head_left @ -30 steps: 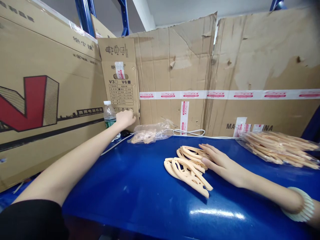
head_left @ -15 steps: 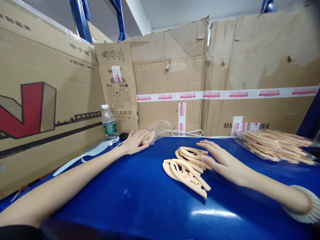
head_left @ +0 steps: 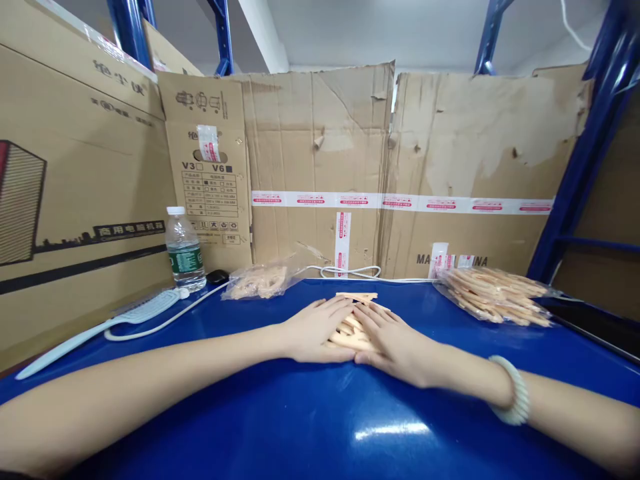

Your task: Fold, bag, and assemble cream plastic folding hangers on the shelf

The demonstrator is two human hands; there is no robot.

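A small pile of beige plastic folding hangers (head_left: 353, 335) lies on the blue table (head_left: 280, 427) in front of me. My left hand (head_left: 320, 331) rests over its left side, and my right hand (head_left: 395, 342) covers its right side. Both hands have their fingers stretched out across the hangers, fingertips close together at the top and thumbs along the near edge. Much of the pile is hidden under them. A pale ring-like band (head_left: 511, 390) circles my right wrist.
Clear bags of beige pieces lie at back left (head_left: 260, 280) and back right (head_left: 495, 293). At left are a water bottle (head_left: 185, 253), a pale blue hairbrush (head_left: 145, 309), a black mouse (head_left: 218, 276) and a white cable (head_left: 165, 328). Cardboard panels (head_left: 320, 160) wall the back.
My left hand has come away from the left bag to the hangers. My right hand has moved onto them too, and the two spread groups are now one pile. The view has shifted right.
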